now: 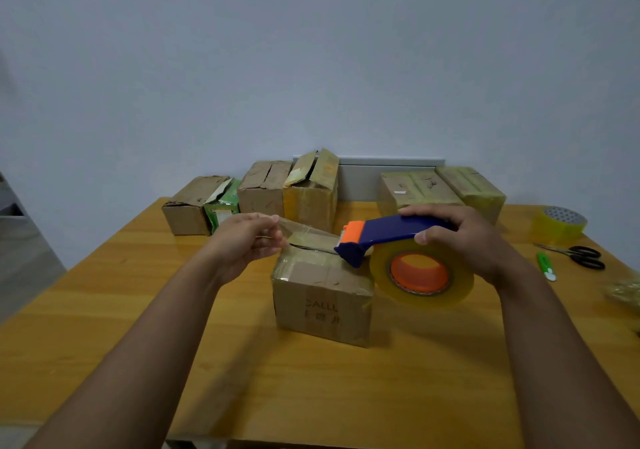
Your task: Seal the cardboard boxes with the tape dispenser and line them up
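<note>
Head view: box [322, 293] sits mid-table, top seam unsealed. My right hand [460, 237] grips the tape dispenser [398, 241] over it; left hand [242, 241] fingers pinch the tape end [294, 230], keeping the strip taut for laying.

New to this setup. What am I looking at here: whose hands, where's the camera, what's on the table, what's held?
No robot: a person works with bare hands, filmed by one wide-angle camera worn on the head, looking forward and down.

The right hand grips a blue and orange tape dispenser loaded with a clear roll. The left hand pinches the free tape end, stretched over a box whose top seam is still open.

On the wooden table behind: four unsealed boxes on the left, two taped boxes on the right. Far right lie a spare roll, scissors and a green cutter.
</note>
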The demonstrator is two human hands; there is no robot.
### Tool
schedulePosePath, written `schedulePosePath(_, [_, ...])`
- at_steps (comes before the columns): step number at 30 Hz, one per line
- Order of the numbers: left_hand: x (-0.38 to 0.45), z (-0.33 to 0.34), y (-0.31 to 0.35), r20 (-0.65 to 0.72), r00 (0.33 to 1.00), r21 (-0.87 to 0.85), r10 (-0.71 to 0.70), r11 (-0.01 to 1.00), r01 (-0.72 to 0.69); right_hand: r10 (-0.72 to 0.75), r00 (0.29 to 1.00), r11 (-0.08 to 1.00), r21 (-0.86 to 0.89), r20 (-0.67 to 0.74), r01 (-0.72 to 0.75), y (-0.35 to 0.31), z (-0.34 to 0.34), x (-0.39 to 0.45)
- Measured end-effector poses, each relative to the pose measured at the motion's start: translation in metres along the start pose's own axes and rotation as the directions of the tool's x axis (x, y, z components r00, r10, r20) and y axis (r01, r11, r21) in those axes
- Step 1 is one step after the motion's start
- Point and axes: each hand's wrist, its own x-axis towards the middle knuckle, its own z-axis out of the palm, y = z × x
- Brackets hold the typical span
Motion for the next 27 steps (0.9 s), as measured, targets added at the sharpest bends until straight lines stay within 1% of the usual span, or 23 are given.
schedulePosePath(2, [0.000, 0.001, 0.000, -0.001, 0.999, 0.022, 0.049, 0.999, -0.049, -0.003, 1.000, 1.000, -0.008, 0.005, 0.003, 0.001, 0.000, 0.000])
schedulePosePath(5, [0.001, 0.004, 0.001, -0.002, 0.998, -0.028, 0.065, 0.997, -0.065, -0.006, 1.000, 1.000, -0.031, 0.014, 0.006, -0.001, 0.000, 0.000])
schedulePosePath(11, [0.000, 0.008, -0.003, -0.014, 0.996, -0.063, 0.089, 0.994, -0.090, 0.006, 1.000, 0.999, -0.037, 0.018, -0.005, -0.003, -0.001, 0.000])
schedulePosePath(15, [0.001, 0.006, -0.007, -0.017, 0.998, -0.045, 0.058, 0.997, -0.058, 0.002, 1.000, 0.999, 0.032, -0.021, -0.001, -0.007, -0.009, 0.000])
schedulePosePath(20, [0.003, 0.007, -0.006, -0.034, 0.999, -0.074, 0.036, 0.997, -0.039, -0.040, 0.992, 0.990, 0.131, -0.119, 0.056, -0.018, -0.015, 0.006])
schedulePosePath(24, [0.004, 0.011, -0.005, -0.034, 0.999, -0.086, 0.023, 0.996, -0.026, -0.042, 0.981, 0.970, 0.227, -0.188, 0.085, -0.022, -0.007, 0.015])
schedulePosePath(27, [0.004, 0.013, -0.005, -0.048, 0.999, -0.077, 0.012, 0.997, -0.016, -0.029, 0.976, 0.953, 0.287, -0.214, 0.091, -0.022, 0.005, 0.022])
